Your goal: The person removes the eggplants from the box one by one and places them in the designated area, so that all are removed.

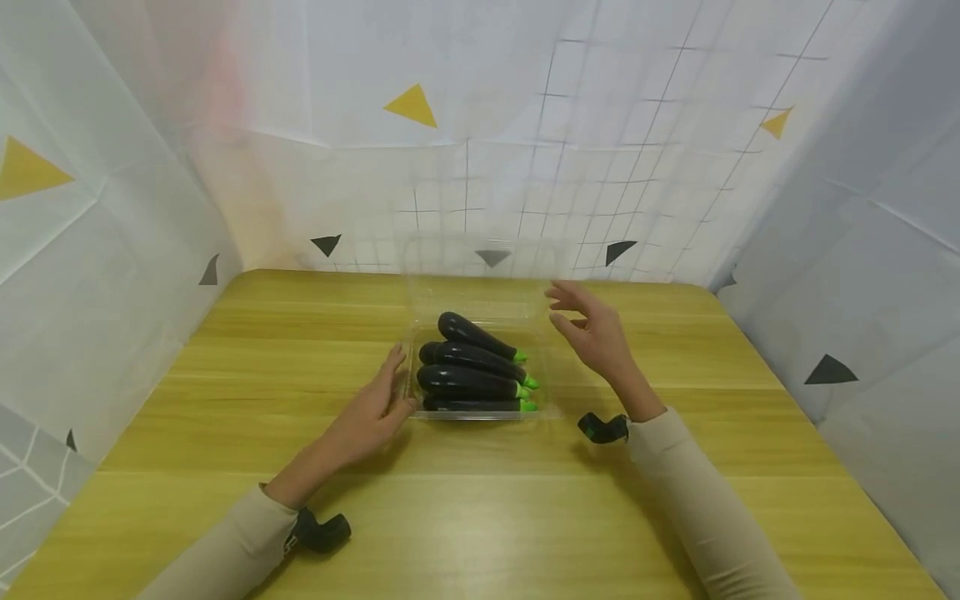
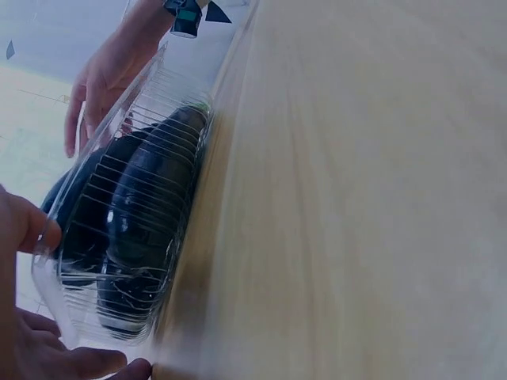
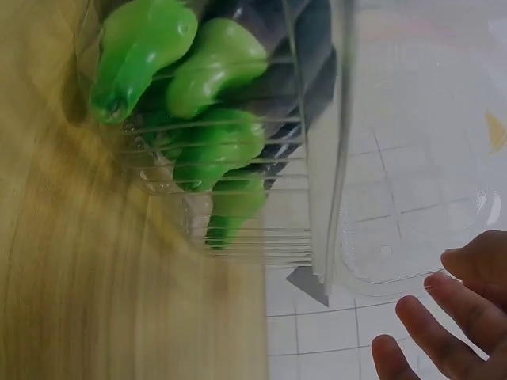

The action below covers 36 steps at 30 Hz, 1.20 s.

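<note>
Several dark eggplants (image 1: 468,382) with green stems lie side by side in a clear plastic box (image 1: 487,415). Its hinged transparent lid (image 1: 480,287) stands raised at the back. My left hand (image 1: 371,417) rests against the box's left end, with the thumb at the rim near the front corner in the left wrist view. Beside the lid's right edge, my right hand (image 1: 596,333) hovers with loosely bent, spread fingers and nothing in them. In the right wrist view, green stem ends (image 3: 218,142) show through the ribbed wall, and the fingertips appear close to the lid; contact is unclear.
The box sits on a yellow wood-grain table (image 1: 465,517). Pale sheeting (image 1: 360,192) with triangles and grid lines hangs behind the table and along both sides. A black device (image 1: 322,533) is on the left wrist, another black device (image 1: 602,427) on the right.
</note>
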### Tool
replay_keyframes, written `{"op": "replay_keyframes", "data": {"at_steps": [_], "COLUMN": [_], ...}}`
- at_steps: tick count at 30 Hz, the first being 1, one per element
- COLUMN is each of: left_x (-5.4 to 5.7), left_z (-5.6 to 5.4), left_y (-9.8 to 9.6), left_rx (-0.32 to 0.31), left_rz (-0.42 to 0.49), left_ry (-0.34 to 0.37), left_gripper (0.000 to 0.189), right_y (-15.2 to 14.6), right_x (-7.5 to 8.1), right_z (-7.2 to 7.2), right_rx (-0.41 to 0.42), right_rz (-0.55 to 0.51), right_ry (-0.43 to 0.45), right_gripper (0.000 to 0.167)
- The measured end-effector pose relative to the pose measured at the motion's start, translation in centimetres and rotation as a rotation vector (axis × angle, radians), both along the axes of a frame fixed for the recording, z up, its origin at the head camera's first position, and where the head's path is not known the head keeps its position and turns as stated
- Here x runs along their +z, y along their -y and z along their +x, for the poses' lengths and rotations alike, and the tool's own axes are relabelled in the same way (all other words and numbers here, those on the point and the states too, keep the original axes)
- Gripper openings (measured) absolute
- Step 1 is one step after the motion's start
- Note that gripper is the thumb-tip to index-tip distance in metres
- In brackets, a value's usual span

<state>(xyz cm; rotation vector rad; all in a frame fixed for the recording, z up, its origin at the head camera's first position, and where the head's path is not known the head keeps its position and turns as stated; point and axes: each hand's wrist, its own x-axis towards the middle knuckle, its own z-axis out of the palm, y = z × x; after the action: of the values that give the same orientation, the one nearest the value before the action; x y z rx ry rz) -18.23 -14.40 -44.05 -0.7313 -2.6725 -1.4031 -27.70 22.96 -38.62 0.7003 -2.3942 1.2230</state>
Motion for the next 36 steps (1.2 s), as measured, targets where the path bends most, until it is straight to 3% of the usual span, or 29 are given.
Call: {"op": "replay_keyframes", "data": {"at_steps": [7,14,20,26,36], "left_x": [-0.1,0.1,0.3,0.0,0.0], "left_z": [-0.1,0.0,0.0,-0.2,0.0], "left_y": [0.0,0.0,0.0,0.0,0.0], "left_rx": [-0.02,-0.02,-0.028,-0.04,-0.059], "left_rz": [-0.001,-0.039,-0.065,-0.091,-0.122], "left_ry": [-0.027,-0.018,-0.023,-0.043,-0.044], "left_gripper": [0.08,0.088,0.089,0.091,0.096], "right_y": [-0.4,-0.2,-0.2,-0.7,-0.7], "right_x": [-0.6,-0.9,-1.6,-3.2,-4.5], "right_z": [-0.4,-0.3,-0.8,-2.0,-2.1], "right_rx": [0.046,0.112,0.147,0.199,0.249], "right_rz": [-0.032,-0.03,-0.029,-0.128,-0.219], "right_ry": [0.094,0.235,0.276,0.348,0.439], "right_gripper": [0.058,0.067,0.068,0.068,0.061]}}
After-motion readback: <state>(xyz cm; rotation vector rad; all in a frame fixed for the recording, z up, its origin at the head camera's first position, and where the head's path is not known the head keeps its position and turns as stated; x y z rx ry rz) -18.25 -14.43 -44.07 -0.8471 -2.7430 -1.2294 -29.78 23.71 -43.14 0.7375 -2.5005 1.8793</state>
